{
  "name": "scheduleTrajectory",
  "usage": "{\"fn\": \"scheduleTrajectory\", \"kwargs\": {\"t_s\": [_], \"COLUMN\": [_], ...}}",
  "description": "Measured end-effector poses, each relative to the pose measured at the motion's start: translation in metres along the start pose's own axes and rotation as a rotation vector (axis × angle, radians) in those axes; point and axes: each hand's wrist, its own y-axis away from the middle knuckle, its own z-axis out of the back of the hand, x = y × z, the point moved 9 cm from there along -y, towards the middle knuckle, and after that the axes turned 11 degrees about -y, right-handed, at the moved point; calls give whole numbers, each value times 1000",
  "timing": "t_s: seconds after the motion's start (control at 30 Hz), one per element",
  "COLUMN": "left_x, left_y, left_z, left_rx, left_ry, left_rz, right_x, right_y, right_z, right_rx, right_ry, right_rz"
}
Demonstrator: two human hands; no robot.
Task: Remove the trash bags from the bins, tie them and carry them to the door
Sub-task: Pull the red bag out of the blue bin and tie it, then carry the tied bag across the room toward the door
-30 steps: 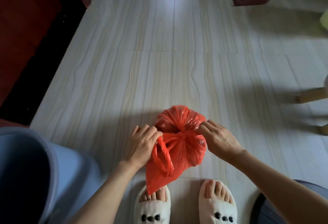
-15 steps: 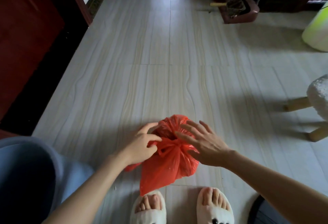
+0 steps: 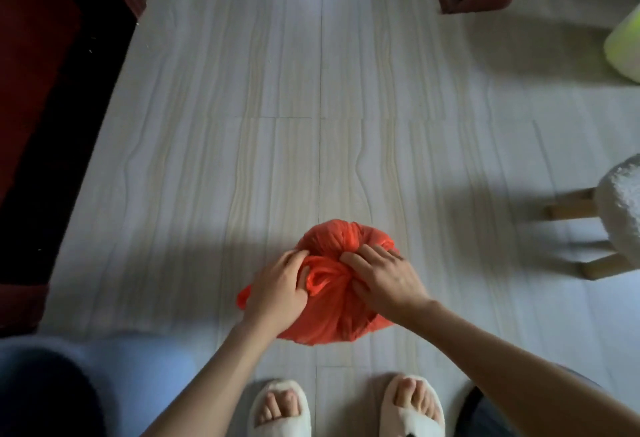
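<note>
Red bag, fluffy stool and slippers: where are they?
red bag (image 3: 332, 319): head view, lower front of the plastic.
fluffy stool (image 3: 621, 201): head view, woolly seat.
slippers (image 3: 277, 426): head view, left slipper's strap.

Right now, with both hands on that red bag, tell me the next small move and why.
Probably pull the two handle ends apart to cinch the knot. The left hand and right hand both grip twisted plastic at the neck of the red bag, and a loose loop shows between them, so the tie looks unfinished.
</note>
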Motion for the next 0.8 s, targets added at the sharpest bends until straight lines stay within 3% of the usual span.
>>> {"fn": "scheduleTrajectory", "kwargs": {"t_s": [0.13,0.23,0.4,0.6,0.8], "left_x": [-56,-112,-226,-327,-466], "left_y": [23,52,90,83,19], "left_z": [100,203,358,432,463], "left_rx": [-51,-271,-352,-210,-169], "left_ry": [-65,-131,-212,-288,-261], "left_rz": [-3,-52,-344,-580,-708], "right_x": [33,61,97,85,4], "right_y": [4,12,20,44,74], "right_z": [109,200,365,507,612], "right_rx": [5,-19,-61,-217,-463], "right_ry": [-36,-11,-15,-116,-221], "right_rz": [-162,-241,-399,-680,-863]}}
